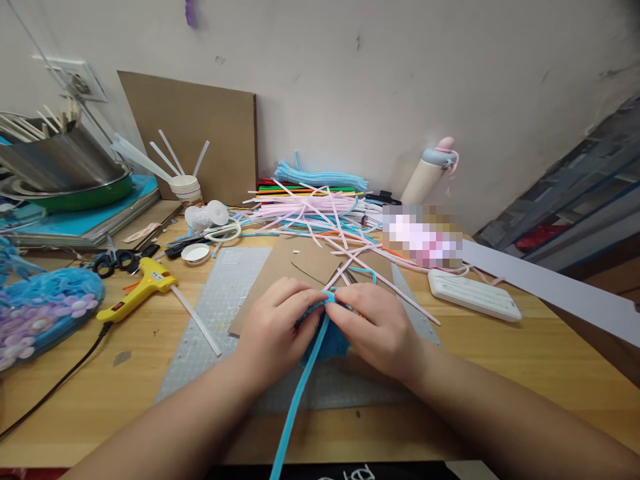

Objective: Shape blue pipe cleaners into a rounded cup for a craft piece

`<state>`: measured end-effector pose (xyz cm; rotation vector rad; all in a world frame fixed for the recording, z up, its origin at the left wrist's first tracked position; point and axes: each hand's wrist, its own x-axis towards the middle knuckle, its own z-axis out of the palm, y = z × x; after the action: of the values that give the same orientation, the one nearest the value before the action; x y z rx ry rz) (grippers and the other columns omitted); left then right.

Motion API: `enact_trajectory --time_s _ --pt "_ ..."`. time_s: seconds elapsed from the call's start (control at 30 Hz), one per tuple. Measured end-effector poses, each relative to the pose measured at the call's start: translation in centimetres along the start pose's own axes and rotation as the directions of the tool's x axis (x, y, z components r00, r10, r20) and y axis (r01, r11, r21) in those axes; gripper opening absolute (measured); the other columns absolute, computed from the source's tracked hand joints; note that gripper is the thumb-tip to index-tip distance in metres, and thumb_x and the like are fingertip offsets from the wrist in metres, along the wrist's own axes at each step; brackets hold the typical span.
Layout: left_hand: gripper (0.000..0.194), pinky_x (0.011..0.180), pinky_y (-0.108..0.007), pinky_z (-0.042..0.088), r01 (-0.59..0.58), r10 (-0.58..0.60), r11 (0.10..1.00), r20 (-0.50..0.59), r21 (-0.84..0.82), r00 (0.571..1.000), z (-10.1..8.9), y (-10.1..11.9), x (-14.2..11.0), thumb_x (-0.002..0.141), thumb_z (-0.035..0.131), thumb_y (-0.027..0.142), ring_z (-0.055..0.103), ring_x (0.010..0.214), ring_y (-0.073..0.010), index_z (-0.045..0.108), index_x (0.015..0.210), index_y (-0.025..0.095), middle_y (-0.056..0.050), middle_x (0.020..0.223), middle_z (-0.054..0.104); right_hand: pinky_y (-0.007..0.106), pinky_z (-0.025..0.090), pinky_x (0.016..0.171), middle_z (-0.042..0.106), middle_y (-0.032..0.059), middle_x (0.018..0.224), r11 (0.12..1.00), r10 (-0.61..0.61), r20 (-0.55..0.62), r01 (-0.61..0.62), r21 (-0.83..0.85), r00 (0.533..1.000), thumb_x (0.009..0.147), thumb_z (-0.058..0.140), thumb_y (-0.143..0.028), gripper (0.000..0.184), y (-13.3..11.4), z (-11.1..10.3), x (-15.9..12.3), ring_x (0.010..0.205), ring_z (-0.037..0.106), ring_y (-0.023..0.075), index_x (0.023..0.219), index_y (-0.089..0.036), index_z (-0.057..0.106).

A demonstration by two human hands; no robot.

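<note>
Wooden table (500,360) against pale wall (320,80), 2 hands (280,317) (383,327) above grey mat (237,273)

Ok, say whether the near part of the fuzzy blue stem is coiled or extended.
Extended: from the left hand and right hand, the stem runs to the picture's bottom edge.

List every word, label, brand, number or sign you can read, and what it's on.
No text is readable.
Glue gun: label too small.
Mat: faint print, too small.
Cup: print too blurred.
Paper strip: marks too small.
Black item at the bottom edge: white marks, cut off, unreadable.
</note>
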<state>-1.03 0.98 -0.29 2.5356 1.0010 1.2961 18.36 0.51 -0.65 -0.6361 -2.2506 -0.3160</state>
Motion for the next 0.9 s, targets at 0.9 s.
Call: enact_trajectory --time_s 0.9 --pt "0.002 0.069 -0.033 0.050 0.232 -0.225 0.971 0.111 -0.055 0.968 0.3 -0.2 0.3 0.080 0.062 0.018 0.063 0.077 -0.0185 0.063 0.082 0.019 -0.003 0.079 0.069 0.035 0.041 0.080 0.060 0.0031 0.086 0.332 0.579 0.488 -0.736 0.590 0.653 0.086 0.054 -0.041 0.023 0.8 1.6 1.2 0.085 0.054 0.0181 0.080 -0.019 0.059"
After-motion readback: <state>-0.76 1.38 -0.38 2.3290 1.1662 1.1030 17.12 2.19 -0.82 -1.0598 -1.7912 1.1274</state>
